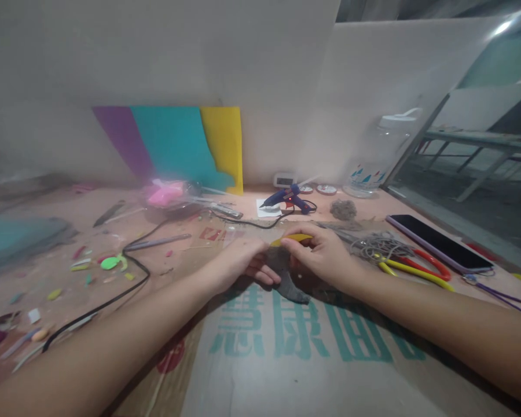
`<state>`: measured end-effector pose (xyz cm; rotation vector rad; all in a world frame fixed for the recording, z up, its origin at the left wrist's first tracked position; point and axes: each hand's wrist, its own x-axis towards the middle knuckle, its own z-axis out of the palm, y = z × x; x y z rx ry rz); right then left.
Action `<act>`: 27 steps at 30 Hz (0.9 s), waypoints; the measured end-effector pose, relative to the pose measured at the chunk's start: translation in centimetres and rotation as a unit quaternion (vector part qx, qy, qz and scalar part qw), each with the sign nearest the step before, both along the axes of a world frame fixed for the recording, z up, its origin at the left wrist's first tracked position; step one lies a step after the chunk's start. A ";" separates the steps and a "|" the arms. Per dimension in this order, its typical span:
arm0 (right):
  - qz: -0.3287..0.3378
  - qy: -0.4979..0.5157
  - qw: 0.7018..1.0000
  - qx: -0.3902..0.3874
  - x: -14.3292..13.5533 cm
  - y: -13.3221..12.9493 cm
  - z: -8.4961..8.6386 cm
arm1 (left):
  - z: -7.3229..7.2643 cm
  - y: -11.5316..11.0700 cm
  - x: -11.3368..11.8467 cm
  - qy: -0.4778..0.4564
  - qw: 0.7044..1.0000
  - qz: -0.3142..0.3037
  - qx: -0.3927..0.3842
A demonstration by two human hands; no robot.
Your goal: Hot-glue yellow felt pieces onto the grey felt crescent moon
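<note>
Fingers of the right hand pinch the yellow strip; the left hand's fingers hold the grey piece above a green-lettered sheet on the pink table. Behind is a pale wall. The grey piece looks dull and curved.

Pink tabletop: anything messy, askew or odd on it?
Small coloured scraps lie scattered over the left of the pink tabletop, and a tangle of thin grey wire sprawls beside red and yellow tool handles at right; both look untidy.

Pale wall; beyond, seemingly, a table.
</note>
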<state>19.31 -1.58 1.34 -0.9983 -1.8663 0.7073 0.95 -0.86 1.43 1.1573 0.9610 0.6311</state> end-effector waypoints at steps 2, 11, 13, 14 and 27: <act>-0.003 -0.006 1.000 0.007 0.0 0.0 0.0 | -0.2 0.0 0.0 -0.008 1.000 0.000 -0.001; -0.016 -0.026 0.999 0.022 0.2 0.0 0.0 | 0.0 0.0 -0.1 -0.016 1.000 -0.006 -0.008; -0.026 -0.037 0.998 0.035 0.2 0.0 0.2 | 0.1 -0.1 -0.1 -0.013 1.000 0.002 -0.007; -0.028 -0.041 0.998 0.041 0.2 -0.1 0.3 | 0.1 -0.1 -0.1 -0.010 1.000 0.005 -0.006; -0.026 -0.054 0.996 0.070 0.2 -0.1 0.2 | -0.3 0.0 -0.1 0.003 1.000 0.014 -0.002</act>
